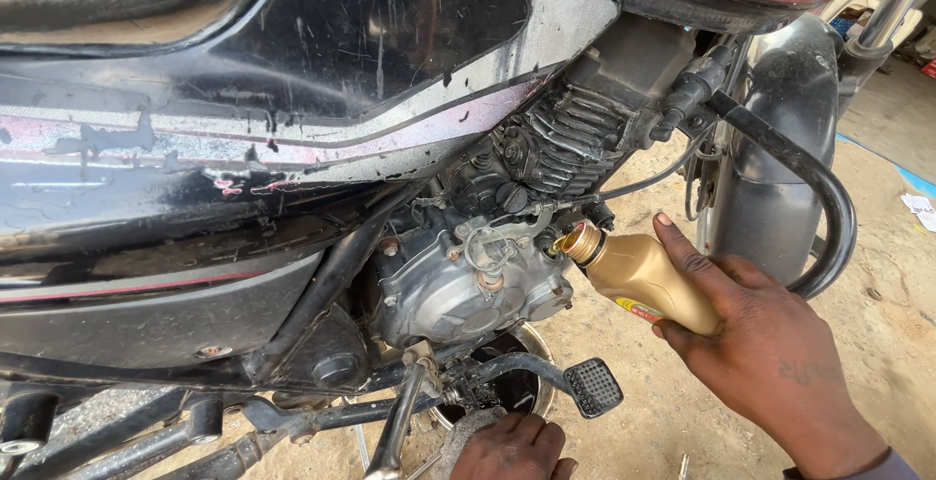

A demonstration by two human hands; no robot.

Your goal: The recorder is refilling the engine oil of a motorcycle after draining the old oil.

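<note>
Sandy workshop floor (624, 441); right hand (770, 353) grips gold bottle (643, 280), neck toward ten o'clock at engine (458, 285) filler. Left hand (512, 446), six o'clock, grip unclear.

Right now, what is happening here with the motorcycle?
A person crouches beside a black motorcycle. The right hand tilts a gold bottle, its neck at an opening on the engine. The left hand is low, under the engine, near a round pan on the sandy ground.
</note>
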